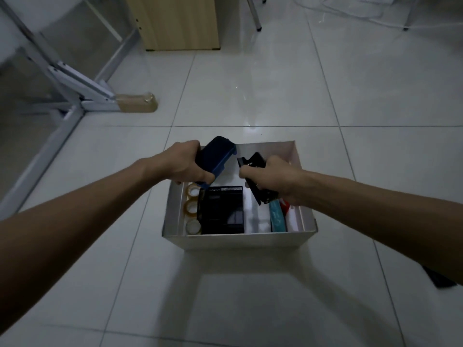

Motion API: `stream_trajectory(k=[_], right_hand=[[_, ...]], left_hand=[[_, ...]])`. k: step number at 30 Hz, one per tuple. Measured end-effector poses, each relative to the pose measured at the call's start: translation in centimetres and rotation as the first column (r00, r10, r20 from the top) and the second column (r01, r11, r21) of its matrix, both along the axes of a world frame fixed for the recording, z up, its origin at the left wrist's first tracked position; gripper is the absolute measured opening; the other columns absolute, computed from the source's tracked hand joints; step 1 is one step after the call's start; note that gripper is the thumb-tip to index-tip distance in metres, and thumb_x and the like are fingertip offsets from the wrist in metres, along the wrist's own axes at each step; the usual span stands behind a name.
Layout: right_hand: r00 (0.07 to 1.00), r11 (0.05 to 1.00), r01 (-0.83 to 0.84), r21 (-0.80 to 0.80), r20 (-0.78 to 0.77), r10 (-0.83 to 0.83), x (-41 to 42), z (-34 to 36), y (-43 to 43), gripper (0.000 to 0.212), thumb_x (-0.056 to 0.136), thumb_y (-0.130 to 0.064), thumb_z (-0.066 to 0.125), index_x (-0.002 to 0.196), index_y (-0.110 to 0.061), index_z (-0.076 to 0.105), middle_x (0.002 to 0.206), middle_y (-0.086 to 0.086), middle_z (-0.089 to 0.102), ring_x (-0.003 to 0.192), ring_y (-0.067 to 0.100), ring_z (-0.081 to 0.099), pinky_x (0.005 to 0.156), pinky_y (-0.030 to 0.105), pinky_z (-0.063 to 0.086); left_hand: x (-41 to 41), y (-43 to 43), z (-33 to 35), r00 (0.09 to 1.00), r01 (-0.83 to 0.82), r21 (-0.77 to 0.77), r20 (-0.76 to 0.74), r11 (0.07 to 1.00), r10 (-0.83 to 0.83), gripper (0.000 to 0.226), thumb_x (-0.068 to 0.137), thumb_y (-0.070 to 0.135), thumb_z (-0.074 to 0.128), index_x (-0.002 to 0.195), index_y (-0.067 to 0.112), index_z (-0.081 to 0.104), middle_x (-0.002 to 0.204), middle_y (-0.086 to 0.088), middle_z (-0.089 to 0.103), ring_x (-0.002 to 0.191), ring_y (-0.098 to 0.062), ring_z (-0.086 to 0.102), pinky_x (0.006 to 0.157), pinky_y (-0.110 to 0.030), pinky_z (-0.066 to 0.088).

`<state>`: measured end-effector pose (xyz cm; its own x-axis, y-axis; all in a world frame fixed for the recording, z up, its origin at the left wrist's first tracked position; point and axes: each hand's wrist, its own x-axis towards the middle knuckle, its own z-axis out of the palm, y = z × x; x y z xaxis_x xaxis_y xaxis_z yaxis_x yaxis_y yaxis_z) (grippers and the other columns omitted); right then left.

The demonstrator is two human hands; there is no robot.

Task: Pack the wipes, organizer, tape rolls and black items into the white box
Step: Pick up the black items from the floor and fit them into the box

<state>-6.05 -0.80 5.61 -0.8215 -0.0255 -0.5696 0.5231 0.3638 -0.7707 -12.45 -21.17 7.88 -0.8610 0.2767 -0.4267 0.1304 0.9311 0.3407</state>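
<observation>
The white box (240, 242) stands open on the tiled floor. Inside, three tape rolls (193, 207) lie along its left wall, next to a black mesh organizer (221, 211). A teal wipes pack (277, 217) stands on edge at the right. My left hand (183, 162) grips a dark blue-edged block (216, 160) tilted over the box's far left corner. My right hand (270, 177) holds a black stapler-like tool (253, 176) over the middle of the box.
A wooden cabinet (175, 21) stands at the back. A white metal frame (75, 81) with a taped foot (136, 102) is at the left. Cables (350, 8) lie at the far right, and a dark object (441, 278) rests on the floor beneath my right forearm.
</observation>
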Motion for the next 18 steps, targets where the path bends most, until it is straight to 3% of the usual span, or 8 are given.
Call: stream_trajectory(k=[4, 8, 11, 14, 18], right_hand=[[0.996, 0.993, -0.038, 0.107, -0.082, 0.047, -0.4, -1.1, -1.1, 0.021, 0.083, -0.026, 0.070, 0.078, -0.012, 0.056, 0.073, 0.004, 0.053, 0.067, 0.016, 0.052, 0.060, 0.029, 0.045], [0.986, 0.976, -0.046, 0.211, -0.150, 0.079, -0.6, -1.1, -1.0, 0.028, 0.083, -0.023, 0.071, 0.071, -0.013, 0.048, 0.060, 0.001, 0.046, 0.053, 0.013, 0.046, 0.046, 0.022, 0.039], [0.979, 0.965, -0.005, 0.262, -0.195, 0.058, -0.7, -1.1, -0.3, 0.025, 0.080, -0.028, 0.073, 0.075, -0.009, 0.058, 0.064, 0.005, 0.056, 0.059, 0.016, 0.055, 0.053, 0.028, 0.048], [0.968, 0.960, 0.031, 0.278, -0.248, 0.040, -0.6, -0.5, 0.8, 0.036, 0.080, -0.033, 0.073, 0.093, 0.000, 0.066, 0.082, 0.013, 0.069, 0.077, 0.024, 0.068, 0.074, 0.041, 0.058], [0.951, 0.966, 0.089, 0.243, -0.310, -0.010, -0.6, 0.1, 2.2, 0.031, 0.079, -0.033, 0.073, 0.097, -0.008, 0.065, 0.090, 0.010, 0.070, 0.084, 0.024, 0.070, 0.079, 0.046, 0.060]], left_hand=[[0.3, -0.5, -1.8, 0.991, 0.105, -0.049, -0.073, 0.993, -0.108, 0.070, 0.062, 0.037, 0.085, 0.119, 0.018, 0.048, 0.110, -0.001, 0.059, 0.095, -0.022, 0.060, 0.077, -0.035, 0.057], [-0.1, -0.7, -3.0, 0.972, 0.148, -0.097, -0.169, 0.984, -0.163, 0.070, 0.063, 0.036, 0.084, 0.119, 0.016, 0.046, 0.113, -0.005, 0.058, 0.097, -0.024, 0.059, 0.080, -0.042, 0.056], [-0.5, -0.5, -3.1, 0.932, 0.191, -0.197, -0.271, 0.962, -0.241, 0.060, 0.067, 0.030, 0.080, 0.114, 0.016, 0.046, 0.109, -0.006, 0.057, 0.092, -0.026, 0.057, 0.073, -0.039, 0.050], [-0.8, -0.2, -3.8, 0.861, 0.275, -0.288, -0.351, 0.917, -0.368, 0.051, 0.070, 0.022, 0.074, 0.115, 0.016, 0.049, 0.108, -0.007, 0.059, 0.091, -0.027, 0.058, 0.070, -0.037, 0.047], [-0.7, 0.7, -5.1, 0.771, 0.363, -0.373, -0.395, 0.854, -0.500, 0.050, 0.073, 0.012, 0.071, 0.120, 0.013, 0.054, 0.121, -0.008, 0.056, 0.093, -0.026, 0.060, 0.071, -0.034, 0.046]])
